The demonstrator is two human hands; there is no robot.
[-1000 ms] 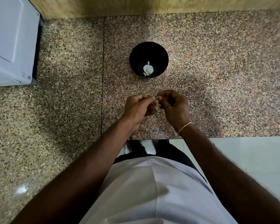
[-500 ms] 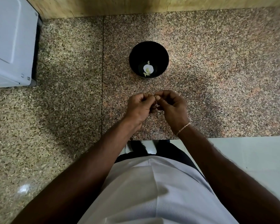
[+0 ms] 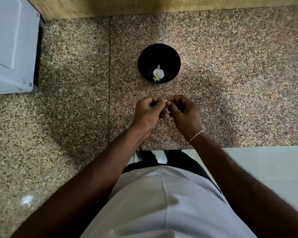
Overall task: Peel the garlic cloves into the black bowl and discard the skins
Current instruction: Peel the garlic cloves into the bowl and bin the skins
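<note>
clove (image 3: 165, 100) pinched between curled fingers of left hand (image 3: 149, 114) and right hand (image 3: 185, 113), mostly hidden, above tabletop near its front edge | bowl (image 3: 172, 55) behind hands, peeled bits inside | vs 0.5 s ago: hands barely shifted, same pinch

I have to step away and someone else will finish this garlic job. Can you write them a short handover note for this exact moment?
Left hand and right hand: both curled, together pinching a small garlic clove over the granite counter, just in front of the black bowl.
Black bowl: holds a few pale garlic pieces.
Done: some garlic already in the bowl.
Left: finish peeling the clove in hand, drop it into the bowl, discard the skin. No other cloves or loose skins are visible.
</note>
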